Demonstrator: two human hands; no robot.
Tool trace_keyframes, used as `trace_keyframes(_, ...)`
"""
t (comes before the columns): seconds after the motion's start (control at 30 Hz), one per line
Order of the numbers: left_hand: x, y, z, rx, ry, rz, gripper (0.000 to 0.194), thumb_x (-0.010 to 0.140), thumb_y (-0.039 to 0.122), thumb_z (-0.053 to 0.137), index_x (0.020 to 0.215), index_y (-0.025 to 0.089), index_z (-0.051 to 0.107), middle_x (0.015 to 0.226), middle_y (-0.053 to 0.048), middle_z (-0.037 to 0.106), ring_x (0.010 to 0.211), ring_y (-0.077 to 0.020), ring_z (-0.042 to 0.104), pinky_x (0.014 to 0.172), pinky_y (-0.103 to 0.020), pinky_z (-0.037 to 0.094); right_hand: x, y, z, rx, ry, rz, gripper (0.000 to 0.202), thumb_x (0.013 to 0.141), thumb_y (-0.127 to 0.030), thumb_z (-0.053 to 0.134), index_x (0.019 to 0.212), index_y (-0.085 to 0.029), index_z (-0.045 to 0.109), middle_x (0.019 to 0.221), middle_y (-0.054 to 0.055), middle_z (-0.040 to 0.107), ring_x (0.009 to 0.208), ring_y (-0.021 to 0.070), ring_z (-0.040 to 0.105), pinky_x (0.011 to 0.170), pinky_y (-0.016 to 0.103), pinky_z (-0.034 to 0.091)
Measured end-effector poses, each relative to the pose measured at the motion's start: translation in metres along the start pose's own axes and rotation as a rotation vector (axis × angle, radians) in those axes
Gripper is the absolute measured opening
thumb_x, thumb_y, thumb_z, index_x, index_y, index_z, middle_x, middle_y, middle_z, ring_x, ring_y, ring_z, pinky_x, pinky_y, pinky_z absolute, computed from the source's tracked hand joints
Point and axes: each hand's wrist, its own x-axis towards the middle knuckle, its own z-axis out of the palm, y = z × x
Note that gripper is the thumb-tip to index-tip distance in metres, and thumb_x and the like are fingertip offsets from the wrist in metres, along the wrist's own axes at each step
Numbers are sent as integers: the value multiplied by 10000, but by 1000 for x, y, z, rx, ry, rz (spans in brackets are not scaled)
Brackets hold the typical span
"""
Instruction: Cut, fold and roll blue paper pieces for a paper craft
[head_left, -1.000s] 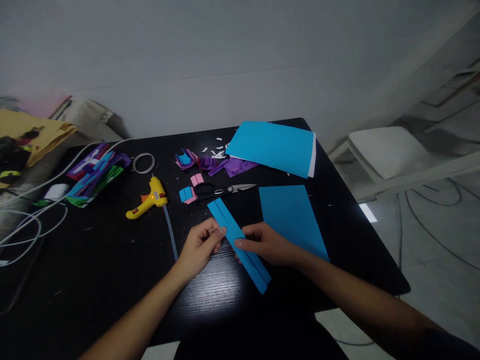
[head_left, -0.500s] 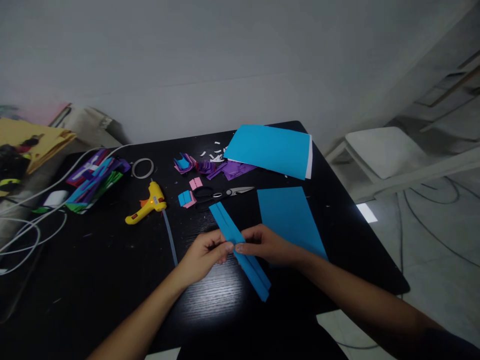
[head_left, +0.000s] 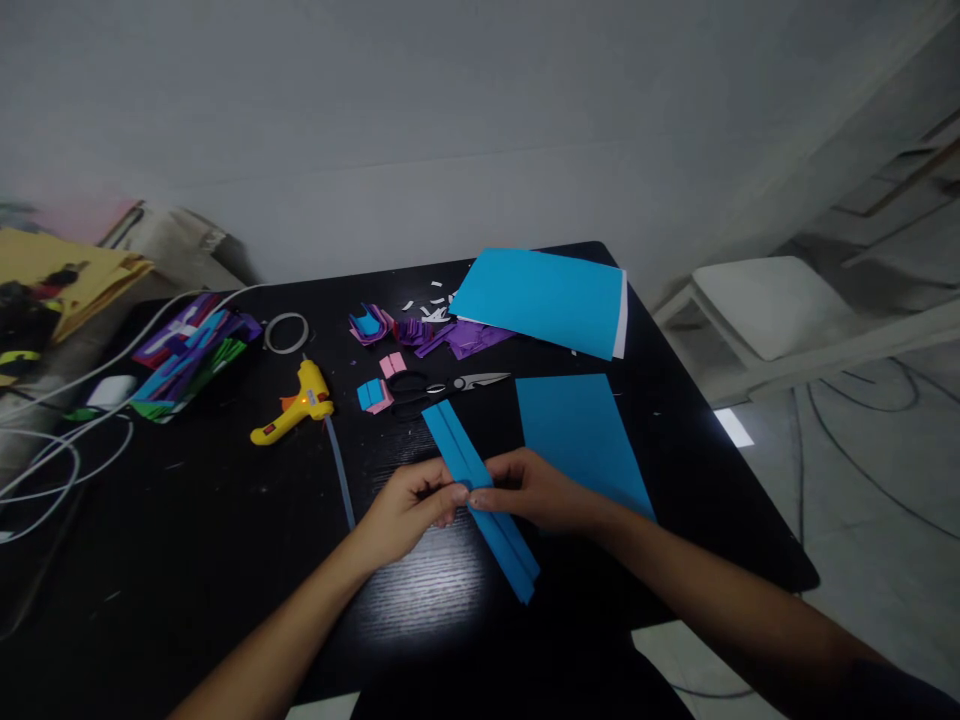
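A long blue folded paper strip [head_left: 504, 538] slants above the table between my hands, with creases running along its length. My left hand [head_left: 415, 505] pinches its left edge near the middle, thumb on top. From the other side my right hand [head_left: 529, 488] grips the same strip, its thumb close to the left one. The fingers beneath the paper are partly hidden. A flat blue paper sheet [head_left: 581, 430] lies behind and beside my right hand. Black-handled scissors [head_left: 469, 383] rest beyond the strip's far end.
A yellow glue gun [head_left: 306, 403] with a glue stick lies left. Behind are folded paper pieces [head_left: 371, 325], purple paper [head_left: 476, 338] and a stack of blue sheets [head_left: 540, 300]. A tape ring [head_left: 286, 333], a colourful paper bundle [head_left: 187, 360] and white cables [head_left: 71, 455] occupy the left.
Both hands keep their hold on the strip. Its far end has tilted very slightly to the right; otherwise only a tiny shift of the view shows.
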Motion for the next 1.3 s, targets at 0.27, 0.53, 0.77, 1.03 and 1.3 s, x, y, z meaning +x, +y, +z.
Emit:
trace_keyframes(0.27,-1,5,4,18,25,0,332,975,415,564,760,163,586,609,27,553,562,-104,519,564,-216,435,0,-1,2,12,36,21,391,836,-521,744,945,-146,768,875,52,731,859,202,670,816,349,532)
trace_keyframes(0.53,-2,0,1,54,194,28,399,962,430,592,665,168,541,556,42,523,520,-86,453,538,-200,386,-1,4,2,104,9,98,393,846,-511,741,886,-120,740,817,58,728,734,171,686,711,308,548)
trace_keyframes(0.77,0,3,5,17,67,22,383,955,444,599,700,158,583,604,21,561,563,-102,516,557,-208,421,-1,5,3,114,28,59,390,839,-494,753,931,-115,751,805,48,728,725,168,687,708,312,558)
trace_keyframes(1.03,-2,-1,0,38,201,12,416,948,454,607,657,161,558,570,25,546,552,-101,495,569,-221,419,-1,-1,5,158,30,101,382,856,-498,734,902,-119,743,831,70,738,740,184,710,711,335,577)
trace_keyframes(1.3,0,2,4,20,79,50,361,949,439,607,729,153,610,598,22,558,548,-101,506,539,-210,423,0,1,4,133,41,71,360,854,-476,739,907,-120,745,800,59,730,701,166,693,658,302,565)
